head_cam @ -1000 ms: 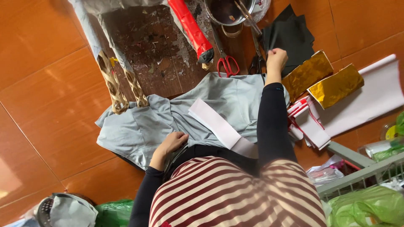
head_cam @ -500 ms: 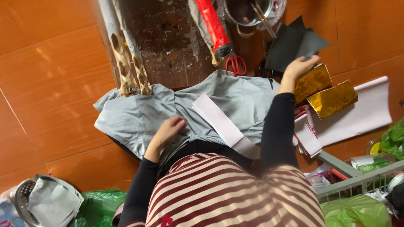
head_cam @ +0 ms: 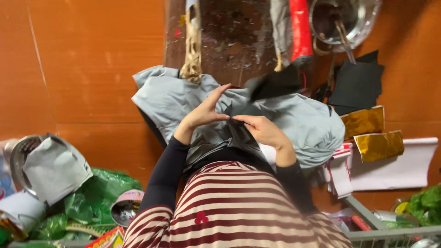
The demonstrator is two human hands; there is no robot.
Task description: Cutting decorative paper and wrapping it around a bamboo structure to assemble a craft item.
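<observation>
Now both hands, left hand (head_cam: 204, 112) and right hand (head_cam: 262, 130), pinch a limp black paper sheet (head_cam: 271, 85) between closed fingertips over grey cloth (head_cam: 303, 121).

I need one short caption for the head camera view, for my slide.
Both hands, left hand and right hand, hold a black paper sheet over grey cloth on the lap.

One camera only, worn on the person's head, looks steeply down past the striped shirt (head_cam: 234, 206) to the orange tiled floor (head_cam: 92, 69). It sits close over the grey cloth (head_cam: 298, 119), which fills the middle of the frame (both hands meet just above it). Beyond the cloth the dark board (head_cam: 234, 36) reaches the top edge; beside the cloth, gold foil sheets (head_cam: 367, 133) near the right edge.
</observation>
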